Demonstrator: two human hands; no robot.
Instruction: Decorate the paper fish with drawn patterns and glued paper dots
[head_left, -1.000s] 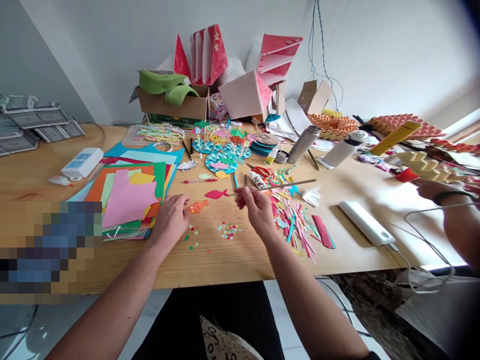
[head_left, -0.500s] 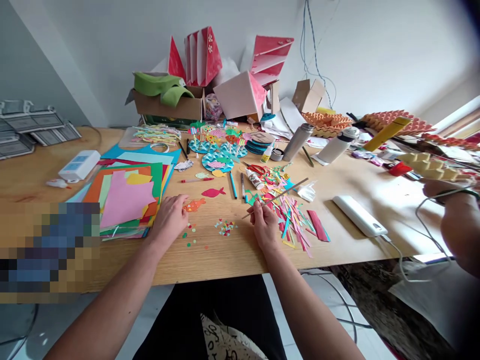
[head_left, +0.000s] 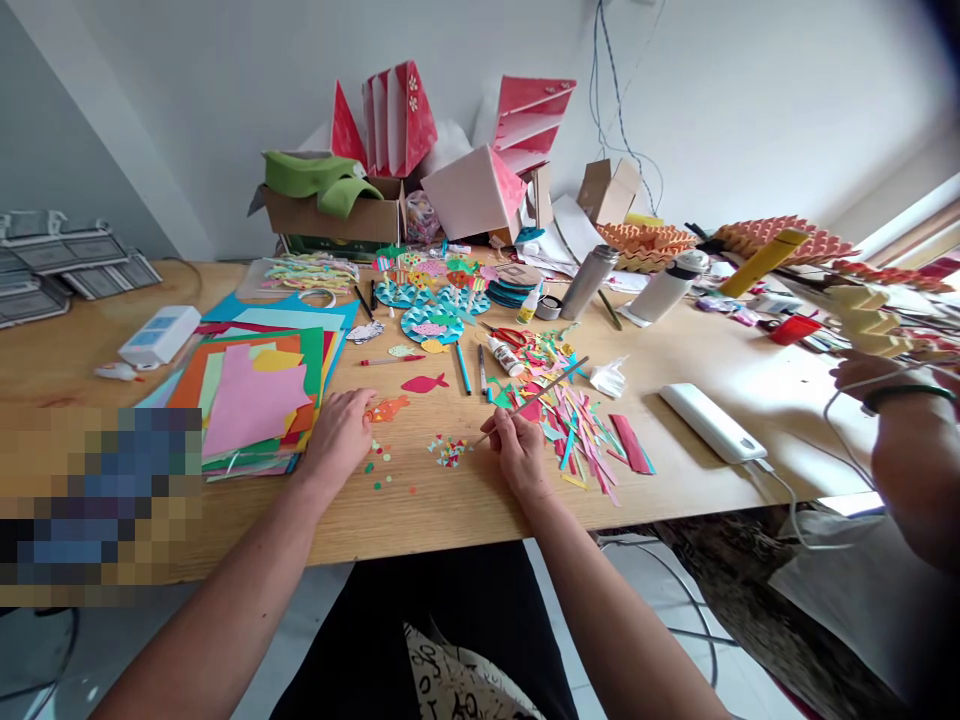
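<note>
past my work the wooden table (head_left: 450,505) runs on, with a stack of coloured paper (head_left: 255,400) to my left and a white power bank (head_left: 712,422) to my right. further back stand a steel flask (head_left: 589,282), a white bottle (head_left: 667,288), and a cardboard box (head_left: 330,226) holding green felt (head_left: 315,172), with folded red paper (head_left: 397,120) behind it.

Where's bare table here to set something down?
Bare wood lies behind the white power bank and along the front edge of the wooden table, between the left hand and right hand. Paper strips and the far side are crowded.
</note>
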